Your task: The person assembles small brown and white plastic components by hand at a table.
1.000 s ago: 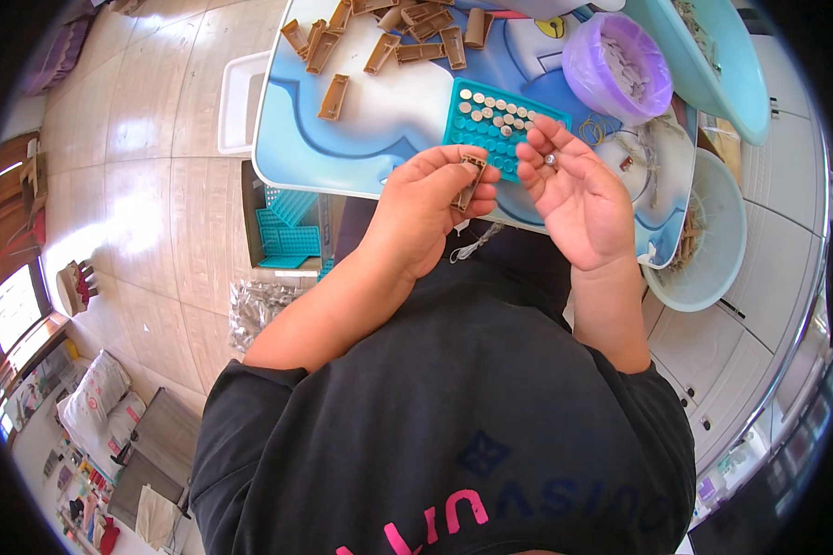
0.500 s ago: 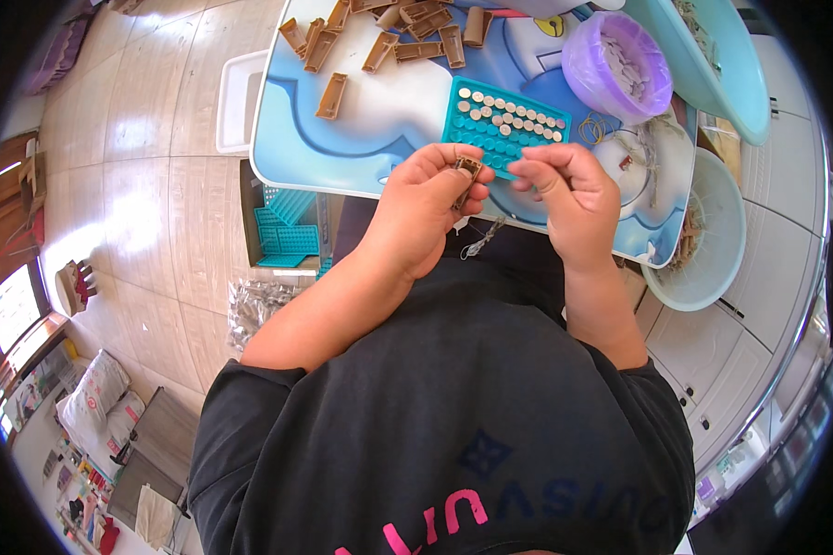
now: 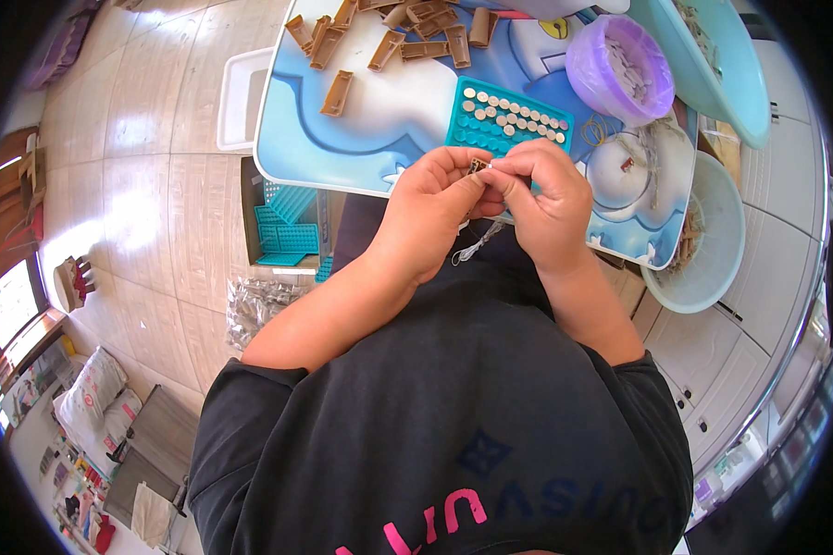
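A small brown plastic casing (image 3: 478,166) is pinched upright in my left hand (image 3: 424,202), just past the table's near edge. My right hand (image 3: 553,196) meets it there, its thumb and fingertips closed together against the casing's top. Whatever sits between those right fingertips is too small or hidden to make out. Right behind both hands lies a teal tray (image 3: 487,141) with rows of round recesses. Several silvery round discs (image 3: 509,118) fill its farther rows. Below my fingers a thin whitish cord (image 3: 478,242) dangles.
Brown casings (image 3: 337,93) lie scattered at the table's far left. A purple lined tub (image 3: 665,85) of small grey pieces stands far right, with rubber bands (image 3: 598,131) nearby. Large basins (image 3: 759,102) flank the table's right. At floor level, left, a box holds teal trays (image 3: 287,239).
My right hand has moved left and its fingertips now touch the brown casing in my left hand. The left hand has kept its hold, and the casing is now largely covered by fingers.
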Tool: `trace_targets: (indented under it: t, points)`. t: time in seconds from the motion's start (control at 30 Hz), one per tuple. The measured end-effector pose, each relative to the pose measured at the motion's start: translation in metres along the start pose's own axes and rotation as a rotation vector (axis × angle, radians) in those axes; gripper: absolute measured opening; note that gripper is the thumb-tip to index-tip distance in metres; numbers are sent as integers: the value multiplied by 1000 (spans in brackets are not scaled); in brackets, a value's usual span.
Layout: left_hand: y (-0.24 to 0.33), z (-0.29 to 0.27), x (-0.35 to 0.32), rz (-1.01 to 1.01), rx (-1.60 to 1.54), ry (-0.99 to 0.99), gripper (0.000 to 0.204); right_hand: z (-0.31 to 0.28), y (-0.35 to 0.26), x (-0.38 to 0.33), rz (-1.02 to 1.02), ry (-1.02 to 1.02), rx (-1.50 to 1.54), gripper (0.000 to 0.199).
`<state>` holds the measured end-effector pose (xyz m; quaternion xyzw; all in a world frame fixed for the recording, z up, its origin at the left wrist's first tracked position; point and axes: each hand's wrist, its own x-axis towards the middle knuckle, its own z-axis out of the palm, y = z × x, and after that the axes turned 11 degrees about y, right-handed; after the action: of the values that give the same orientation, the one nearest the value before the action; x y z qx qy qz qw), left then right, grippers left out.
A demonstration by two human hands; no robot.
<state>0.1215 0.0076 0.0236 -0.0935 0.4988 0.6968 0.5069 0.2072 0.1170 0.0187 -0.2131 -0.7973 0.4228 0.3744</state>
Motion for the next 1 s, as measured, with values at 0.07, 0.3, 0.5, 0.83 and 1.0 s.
trace_targets:
  t: [0.07,0.3,0.5,0.83,1.0]
  points:
    - [-2,-1,1,4,-4,2,21,1,1,-2,-24,2,3,14]
    - [-3,-3,-1,42,41,15,22,2,-3,-4,4,-48,-34,12]
    - [-5,-8,2,76,27,30,24,2,-4,1,-4,-130,-28,9]
    - [-1,-2,-5,131,17,34,24,8,-11,7,18,-83,-94,9]
    - [2,-6,-1,43,-36,88,22,15,-6,8,-190,-90,-192,6]
